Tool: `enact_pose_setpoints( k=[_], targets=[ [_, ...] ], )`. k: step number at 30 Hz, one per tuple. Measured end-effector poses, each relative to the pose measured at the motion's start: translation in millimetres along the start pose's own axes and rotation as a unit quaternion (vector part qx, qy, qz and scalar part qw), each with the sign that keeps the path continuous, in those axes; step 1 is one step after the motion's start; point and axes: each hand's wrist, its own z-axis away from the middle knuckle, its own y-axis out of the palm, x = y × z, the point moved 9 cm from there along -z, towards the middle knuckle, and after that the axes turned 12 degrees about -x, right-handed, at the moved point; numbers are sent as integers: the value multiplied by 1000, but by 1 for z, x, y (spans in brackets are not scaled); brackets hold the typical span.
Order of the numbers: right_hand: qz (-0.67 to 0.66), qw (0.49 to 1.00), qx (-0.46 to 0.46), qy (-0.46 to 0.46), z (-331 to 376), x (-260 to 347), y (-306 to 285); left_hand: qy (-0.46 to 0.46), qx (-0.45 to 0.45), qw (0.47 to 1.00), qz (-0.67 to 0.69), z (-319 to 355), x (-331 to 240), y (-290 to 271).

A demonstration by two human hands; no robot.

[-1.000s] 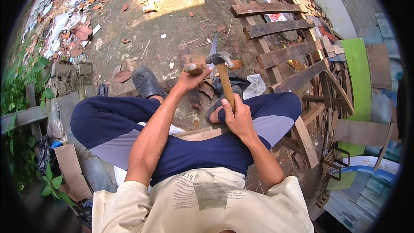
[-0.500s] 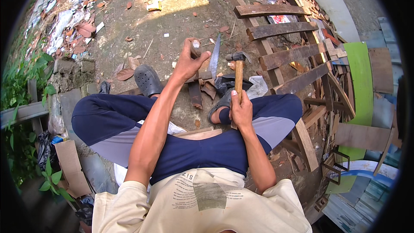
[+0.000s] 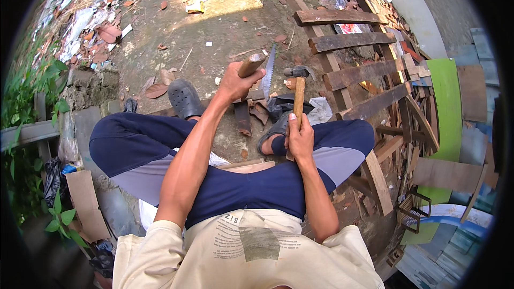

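My left hand (image 3: 233,83) is closed around a short, thick wooden piece (image 3: 251,65), perhaps a handle, whose pale worn end sticks out past the fingers to the upper right. A hammer (image 3: 299,96) is in my right hand (image 3: 300,138), gripped low on its wooden handle, with the dark metal head up and apart from the wooden piece. Just beyond my hands a toothed saw blade (image 3: 270,69) points away from me; its handle end is hidden. Dark wood scraps (image 3: 242,116) lie on the ground below my left hand.
A slatted wooden frame (image 3: 353,43) lies at the right, with planks (image 3: 378,182) beside my right knee. Dark and clear plastic (image 3: 320,111) sits near my right foot. Concrete blocks (image 3: 91,93) and plants (image 3: 64,219) are at the left. Leaves and litter (image 3: 110,33) cover the far ground.
My left hand has turned, so the wooden piece now tilts to the upper right and shows its side. My right hand and the hammer have barely moved.
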Motion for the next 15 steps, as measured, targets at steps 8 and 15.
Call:
enact_pose_setpoints(
  k=[8,15],
  targets=[
    [-2,1000,6,2,-1,-5,2,29,82,996,-9,7,-10,17],
    [5,1000,9,-4,-1,-3,3,34,95,995,2,11,-12,20]
  ],
)
